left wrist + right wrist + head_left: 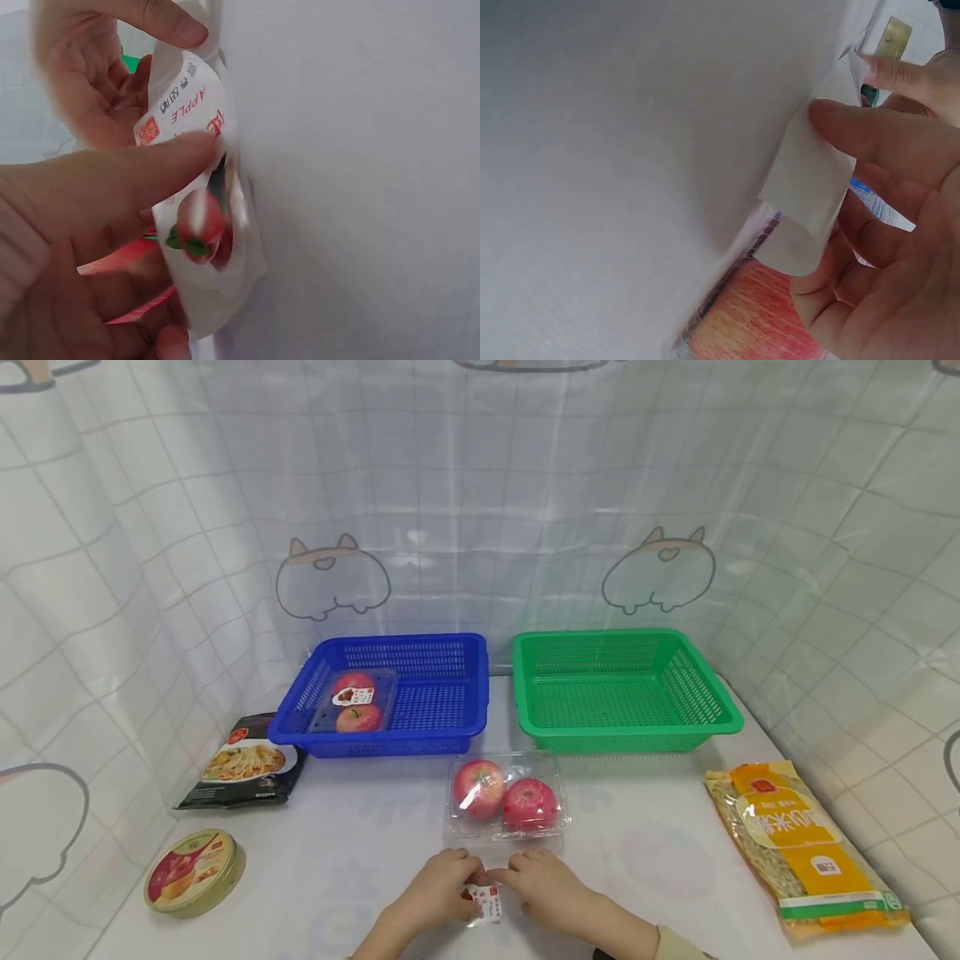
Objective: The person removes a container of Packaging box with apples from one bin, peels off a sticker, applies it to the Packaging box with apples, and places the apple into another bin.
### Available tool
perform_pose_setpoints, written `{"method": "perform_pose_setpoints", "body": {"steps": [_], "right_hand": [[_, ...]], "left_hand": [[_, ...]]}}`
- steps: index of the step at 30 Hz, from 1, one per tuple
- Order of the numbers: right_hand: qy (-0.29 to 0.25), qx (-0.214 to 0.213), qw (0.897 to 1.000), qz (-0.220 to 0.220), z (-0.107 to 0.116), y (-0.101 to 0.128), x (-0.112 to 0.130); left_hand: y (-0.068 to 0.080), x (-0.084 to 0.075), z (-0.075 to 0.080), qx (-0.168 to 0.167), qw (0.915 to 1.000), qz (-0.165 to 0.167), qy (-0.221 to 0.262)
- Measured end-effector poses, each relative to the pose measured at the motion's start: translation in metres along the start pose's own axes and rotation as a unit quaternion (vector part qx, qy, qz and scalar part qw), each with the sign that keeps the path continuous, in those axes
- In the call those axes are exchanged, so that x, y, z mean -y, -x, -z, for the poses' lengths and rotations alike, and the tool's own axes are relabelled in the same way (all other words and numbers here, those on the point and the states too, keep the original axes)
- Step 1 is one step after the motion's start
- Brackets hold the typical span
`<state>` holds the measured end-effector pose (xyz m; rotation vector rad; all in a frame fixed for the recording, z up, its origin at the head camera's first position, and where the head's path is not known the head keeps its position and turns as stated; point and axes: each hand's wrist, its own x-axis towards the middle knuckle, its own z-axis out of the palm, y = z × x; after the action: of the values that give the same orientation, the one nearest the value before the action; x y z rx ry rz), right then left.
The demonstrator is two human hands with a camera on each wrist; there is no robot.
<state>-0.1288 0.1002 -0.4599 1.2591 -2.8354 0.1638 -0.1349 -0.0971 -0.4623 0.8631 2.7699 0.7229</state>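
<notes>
My left hand [441, 887] pinches an apple label [489, 903] printed with red lettering and an apple picture. In the left wrist view, its thumb lies across the printed face of the label [180, 112], which bends away from the table. My right hand [551, 891] pinches the label's white paper [802, 169] between thumb and fingers. How far the label and its backing are apart cannot be told. Just beyond both hands, a clear plastic box [510, 762] holds two red apples [529, 804], with no label visible on its lid.
A blue basket [390, 737] at the back left holds another apple box bearing a label [352, 696]. Beside it stands a green basket [630, 731]. A black noodle packet [251, 768] and round tin [193, 870] lie left; a yellow grain bag [795, 843] lies right.
</notes>
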Motion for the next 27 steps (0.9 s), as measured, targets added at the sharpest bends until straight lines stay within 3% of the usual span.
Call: {"method": "perform_pose_setpoints", "body": {"steps": [6,12,15,22,27], "right_hand": [[-0.015,-0.028,0.999,0.003,-0.002,0.001,0.000],[-0.091,-0.031,0.995,-0.029,0.000,-0.001,0.000],[-0.117,-0.021,0.992,-0.050,0.002,-0.001,0.000],[-0.152,-0.007,0.985,-0.082,0.006,0.001,-0.002],[-0.203,0.002,0.975,-0.091,0.008,-0.001,-0.002]], "left_hand": [[0.001,0.000,0.001,0.023,0.9940,0.039,0.100],[0.001,0.001,0.002,0.037,0.9778,0.056,0.198],[0.003,0.003,0.006,0.037,0.9745,0.057,0.214],[0.009,0.014,0.016,0.011,0.9764,0.057,0.208],[0.006,0.013,0.016,0.027,0.9703,0.046,0.236]]}}
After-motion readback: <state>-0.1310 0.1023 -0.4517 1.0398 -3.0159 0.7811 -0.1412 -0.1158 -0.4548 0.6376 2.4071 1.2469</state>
